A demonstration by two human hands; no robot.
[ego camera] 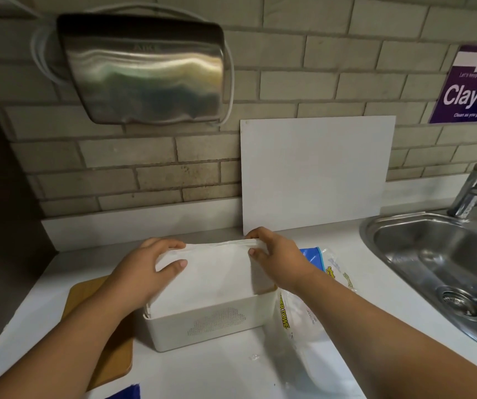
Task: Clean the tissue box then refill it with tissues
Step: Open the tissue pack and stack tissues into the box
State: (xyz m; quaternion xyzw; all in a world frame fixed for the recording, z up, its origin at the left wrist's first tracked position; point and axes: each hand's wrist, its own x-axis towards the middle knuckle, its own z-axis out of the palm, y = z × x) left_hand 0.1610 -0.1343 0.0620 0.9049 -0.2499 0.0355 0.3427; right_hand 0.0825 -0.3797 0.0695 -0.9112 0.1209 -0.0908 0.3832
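A white plastic tissue box point(211, 326) with a dotted pattern on its front stands open on the white counter. A thick stack of white tissues point(214, 272) sits in it and rises well above its rim. My left hand point(150, 266) grips the stack's left end, thumb on the front face. My right hand point(274, 251) pinches the stack's top right corner. The box's far wall is hidden behind the tissues.
A wooden lid point(99, 335) lies flat left of the box. A clear paper-towel wrapper point(303, 318) lies to the right. A steel sink point(444, 272) and tap point(473, 191) are at far right. A white board point(315, 171) leans on the brick wall; a steel hand dryer point(145, 70) hangs above.
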